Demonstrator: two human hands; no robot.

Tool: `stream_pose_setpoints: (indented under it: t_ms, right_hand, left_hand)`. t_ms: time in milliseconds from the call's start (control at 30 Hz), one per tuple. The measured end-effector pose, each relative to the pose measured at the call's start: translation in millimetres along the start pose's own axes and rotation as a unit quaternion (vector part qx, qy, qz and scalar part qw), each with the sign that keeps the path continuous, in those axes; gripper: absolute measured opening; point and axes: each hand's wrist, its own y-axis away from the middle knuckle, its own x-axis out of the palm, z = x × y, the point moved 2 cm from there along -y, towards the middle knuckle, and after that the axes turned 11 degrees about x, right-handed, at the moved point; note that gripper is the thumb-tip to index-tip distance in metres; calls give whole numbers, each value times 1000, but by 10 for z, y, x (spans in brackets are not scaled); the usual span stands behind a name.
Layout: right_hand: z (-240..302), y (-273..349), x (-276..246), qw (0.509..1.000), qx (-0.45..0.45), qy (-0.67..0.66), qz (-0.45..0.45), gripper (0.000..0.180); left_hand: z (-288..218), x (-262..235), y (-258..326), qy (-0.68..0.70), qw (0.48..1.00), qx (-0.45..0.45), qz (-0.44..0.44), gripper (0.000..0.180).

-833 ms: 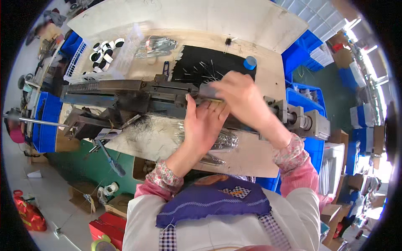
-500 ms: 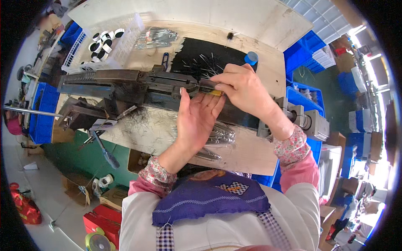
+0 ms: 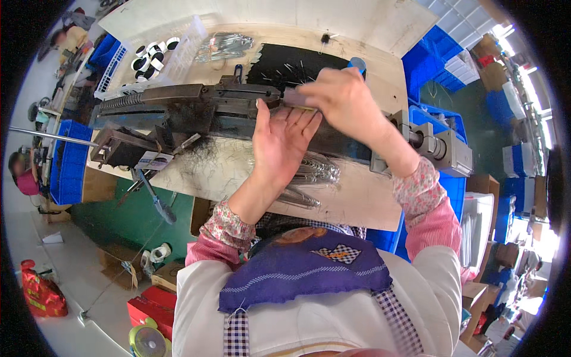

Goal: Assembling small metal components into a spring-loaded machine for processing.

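Observation:
A long dark metal machine (image 3: 190, 107) with a coil spring at its left end lies across the bench. At its right end is a small flat grey piece (image 3: 292, 97), blurred by motion. My right hand (image 3: 348, 101) is closed, its thumb and fingers pinching the right end of that piece. Just below, my left hand (image 3: 278, 140) is held palm up with its fingers stretched out and the thumb raised beside the machine. A thin yellow strip (image 3: 304, 108) shows by the left fingertips; what it belongs to is unclear. Behind lie twisted-wire black bristle brushes (image 3: 291, 72) on a black cloth (image 3: 270, 59).
A white basket (image 3: 189, 50) of black-and-white rolls stands at the back left, near bundled wires (image 3: 223, 46). More bent wires (image 3: 318, 169) lie in front of the machine. A blue cap (image 3: 357, 63) sits behind my right hand. Metal cylinders (image 3: 437, 146) stick out at right.
The view has shifted, so the bench sits a little higher. My right hand has moved slightly and is more blurred, still pinching at the machine's right end. My left hand keeps its open-palm pose.

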Motion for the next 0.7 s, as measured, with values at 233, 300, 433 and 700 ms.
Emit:
stream_pose_setpoints:
  t_ms: [233, 300, 433, 700]
  right_hand:
    - [-176, -70, 44, 990, 76, -73, 98, 17]
    - [-150, -89, 4, 989, 81, -61, 109, 17]
    - [-142, -73, -15, 991, 74, -40, 106, 16]
    - [201, 64, -252, 985, 154, -32, 75, 26]
  left_hand:
    - [-36, 41, -14, -114, 990, 30, -71, 73]
    - [-42, 57, -29, -116, 990, 25, -70, 73]
    - [-49, 73, -31, -117, 991, 14, -65, 72]
    - [-81, 9, 16, -113, 991, 32, -63, 63]
